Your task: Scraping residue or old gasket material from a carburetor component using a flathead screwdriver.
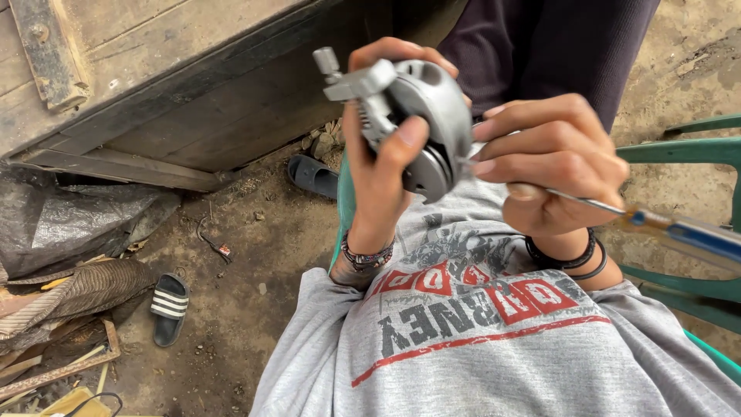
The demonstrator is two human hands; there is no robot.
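The left hand (382,166) grips a grey metal carburetor part (421,116), held up over the lap. The right hand (552,166) pinches a screwdriver (664,228) whose tip is against the part. The tip could slip and hurt the thumb, if pushed crooked.

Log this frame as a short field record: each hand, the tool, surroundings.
left hand: left hand grips a grey metal part, held up at chest height
right hand: right hand holds a screwdriver, shaft tip at the part's side
seat: green chair
ground: dirt floor, striped sandal, dark sandal
backdrop: wooden structure
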